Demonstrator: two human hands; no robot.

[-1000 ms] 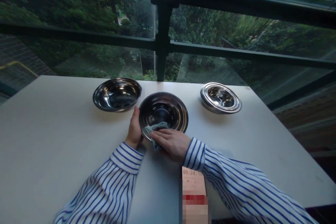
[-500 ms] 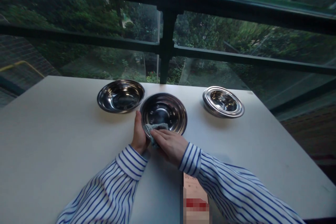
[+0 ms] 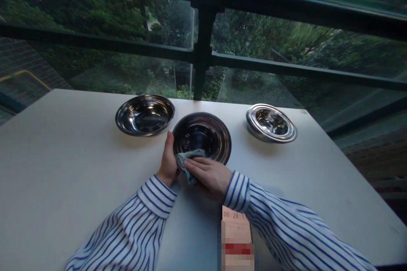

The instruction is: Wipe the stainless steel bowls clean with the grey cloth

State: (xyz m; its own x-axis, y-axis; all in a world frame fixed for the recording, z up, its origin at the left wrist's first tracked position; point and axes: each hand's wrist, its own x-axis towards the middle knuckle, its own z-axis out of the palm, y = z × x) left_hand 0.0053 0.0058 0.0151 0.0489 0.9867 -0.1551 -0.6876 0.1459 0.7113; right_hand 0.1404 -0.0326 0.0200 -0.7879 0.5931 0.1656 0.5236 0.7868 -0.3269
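A shiny metal bowl (image 3: 199, 133) is tilted toward me at the middle of the table. My left hand (image 3: 168, 163) grips its left side, thumb up along the rim and the other fingers hidden underneath. Bunched in my right hand (image 3: 210, 175) is a grey-green cloth (image 3: 190, 163), pressed over the bowl's near rim. Part of the cloth hangs down outside the bowl. Behind and to the left stands a wider metal bowl (image 3: 144, 116), apart from the one I hold.
A stack of metal bowls (image 3: 270, 123) sits at the back right of the white table (image 3: 63, 165). A phone showing a timer (image 3: 237, 224) lies by my right sleeve, its lower part blurred. Dark green railings with glass (image 3: 203, 42) rise behind the table's far edge.
The view has shifted slightly. The held bowl tips a little back and forth, while the cloth stays at its near rim under my right hand. Both grips are unchanged.
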